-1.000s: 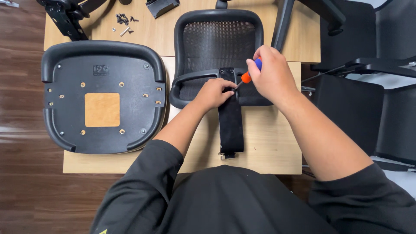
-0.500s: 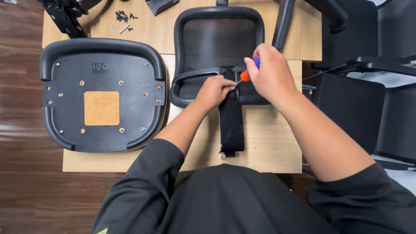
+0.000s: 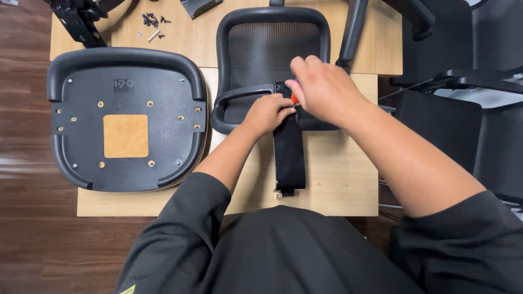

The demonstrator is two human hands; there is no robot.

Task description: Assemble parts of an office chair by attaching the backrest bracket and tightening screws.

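- Your right hand (image 3: pixel 324 90) is closed round an orange-handled screwdriver (image 3: pixel 294 98), of which only a sliver of orange shows under the fingers, so the tip is hidden.
- Your left hand (image 3: pixel 271 111) is clenched on the top of the long black support bracket (image 3: pixel 289 155), pressing it where it meets the black mesh chair backrest (image 3: pixel 272 46) on the light wooden table (image 3: pixel 338 179).
- Judging by that, the bracket joint is mid-fastening, but you cannot tell how many screws are in.
- The upturned black plastic seat pan (image 3: pixel 125 117) lies apart on the left, its mounting holes bare, so joining it looks undone.
- Loose dark and silver screws (image 3: pixel 152 23) sit at the far table edge.
- On the seat pan, note a square tan panel (image 3: pixel 126 136) and a small moulded rectangular mark (image 3: pixel 123 85) above it.
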